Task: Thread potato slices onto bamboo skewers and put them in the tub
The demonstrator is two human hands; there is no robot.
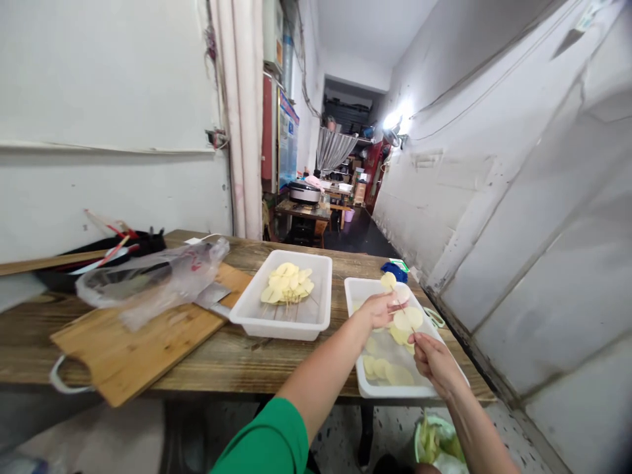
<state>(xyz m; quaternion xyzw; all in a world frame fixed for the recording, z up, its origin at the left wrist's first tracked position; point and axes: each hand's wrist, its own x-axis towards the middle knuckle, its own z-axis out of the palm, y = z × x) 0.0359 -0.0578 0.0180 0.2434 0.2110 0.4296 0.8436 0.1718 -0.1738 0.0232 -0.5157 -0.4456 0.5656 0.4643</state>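
Over the right-hand white tray (pixel 363 388), my right hand (pixel 434 362) pinches the lower end of a thin wooden skewer (pixel 401 322). Pale yellow potato slices (pixel 408 319) are threaded along it, one of them near the far tip. My left hand (pixel 380 309) is closed at the upper part of the skewer, its fingers on a potato slice (pixel 401 294). Loose potato slices (pixel 380 368) lie in the tray beneath both hands. A second white tray (pixel 281 327) to the left holds a heap of skewered potato slices (pixel 288 284), sticks pointing toward me.
On the left are a wooden cutting board (pixel 148 349), a cleaver (pixel 213 296), a clear plastic bag (pixel 153 276) and a black container (pixel 148 243) with utensils. A blue cloth (pixel 394 271) lies behind the right tray. A bin with peelings (pixel 437 441) stands on the floor.
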